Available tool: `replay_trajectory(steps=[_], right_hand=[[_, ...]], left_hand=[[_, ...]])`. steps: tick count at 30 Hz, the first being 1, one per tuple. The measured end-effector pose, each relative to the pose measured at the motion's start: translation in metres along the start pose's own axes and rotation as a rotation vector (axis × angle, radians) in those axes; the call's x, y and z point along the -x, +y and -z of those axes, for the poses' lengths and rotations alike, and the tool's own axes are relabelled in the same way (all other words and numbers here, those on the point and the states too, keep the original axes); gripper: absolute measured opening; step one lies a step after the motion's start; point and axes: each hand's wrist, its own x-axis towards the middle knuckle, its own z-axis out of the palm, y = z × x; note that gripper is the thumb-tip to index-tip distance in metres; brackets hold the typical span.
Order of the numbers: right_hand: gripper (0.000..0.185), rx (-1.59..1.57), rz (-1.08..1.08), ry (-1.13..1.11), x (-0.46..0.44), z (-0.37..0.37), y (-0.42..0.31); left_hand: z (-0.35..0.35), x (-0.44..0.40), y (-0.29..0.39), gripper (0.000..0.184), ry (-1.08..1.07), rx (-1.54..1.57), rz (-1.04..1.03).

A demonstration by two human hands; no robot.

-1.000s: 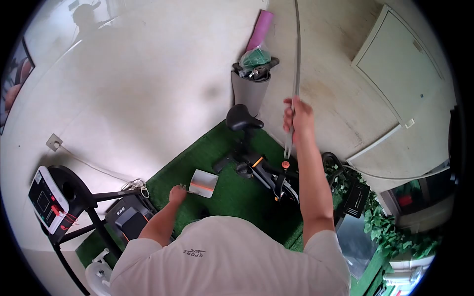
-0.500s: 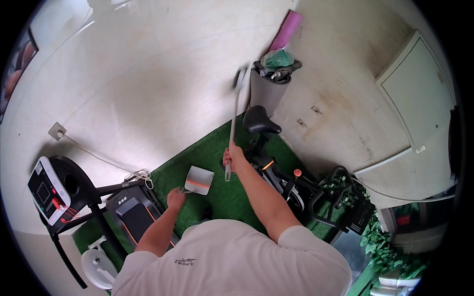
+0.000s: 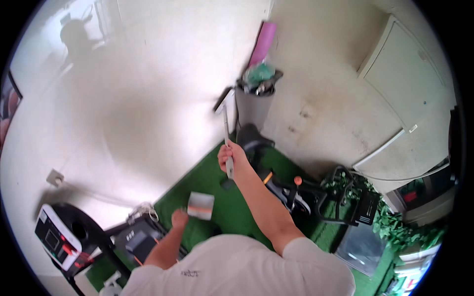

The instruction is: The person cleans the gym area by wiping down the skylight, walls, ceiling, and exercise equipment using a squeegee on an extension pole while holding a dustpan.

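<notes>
My right hand (image 3: 233, 157) is closed round the pale handle of a long-handled broom (image 3: 226, 122). The broom's dark-edged head points away from me, in front of the wall and just left of a grey bin. Low on the left, my left hand (image 3: 179, 218) is closed at the handle end of a white dustpan (image 3: 200, 199) with an orange stripe. The dustpan is over the green turf (image 3: 222, 202). Both the left hand and the dustpan are slightly blurred.
An exercise bike (image 3: 291, 195) stands right of centre, its black seat near the grey bin (image 3: 254, 108), which holds a pink roll (image 3: 264, 42). A treadmill (image 3: 59, 237) is at the left. Leafy plants (image 3: 395, 227) and a wall cabinet (image 3: 405, 74) are at the right.
My right hand has moved left and down from beside the right wall, bringing the broom head into view near the bin. The left hand keeps the dustpan. The camera view has shifted.
</notes>
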Motion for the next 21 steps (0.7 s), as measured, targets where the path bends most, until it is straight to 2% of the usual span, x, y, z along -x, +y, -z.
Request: replay_trajectory(steps=[2, 4, 6, 8, 10, 12, 13, 15, 17, 19, 21], right_hand=[[0.035, 0.149, 0.142, -0.054, 0.035, -0.052, -0.005], [0.035, 0.336, 0.329, -0.098, 0.069, -0.097, -0.01], [0.035, 0.484, 0.509, -0.149, 0.091, -0.121, -0.024], [0.038, 0.647, 0.662, -0.102, 0.107, -0.138, -0.042], [0.039, 0.744, 0.755, -0.091, 0.114, -0.146, -0.059], [0.043, 0.993, 0.964, 0.12, 0.108, -0.141, -0.082], [0.043, 1.003, 0.986, 0.109, 0.107, -0.142, -0.085], [0.045, 1.221, 1.208, 0.262, 0.11, -0.134, -0.085], [0.046, 1.229, 1.239, 0.293, 0.11, -0.134, -0.084], [0.039, 1.174, 1.226, 0.312, 0.109, -0.136, -0.09], [0.033, 1.152, 1.217, 0.28, 0.105, -0.137, -0.098]], left_hand=[[0.037, 0.014, 0.039, 0.031, -0.052, 0.146, 0.144], [0.033, 0.011, 0.041, 0.032, -0.073, 0.173, 0.15], [0.027, 0.007, 0.041, 0.033, -0.075, 0.189, 0.143], [0.025, 0.006, 0.043, 0.034, -0.089, 0.202, 0.144], [0.035, 0.006, 0.049, 0.038, -0.139, 0.33, 0.191], [0.045, 0.004, 0.051, 0.038, -0.132, 0.348, 0.207], [0.043, -0.001, 0.053, 0.038, -0.134, 0.364, 0.241], [0.026, -0.015, 0.036, 0.034, -0.103, 0.338, 0.216], [0.039, -0.016, 0.042, 0.027, -0.102, 0.204, 0.194], [0.037, -0.029, 0.029, 0.023, -0.123, -0.323, -0.343], [0.031, -0.041, 0.024, 0.023, -0.141, -0.425, -0.39]])
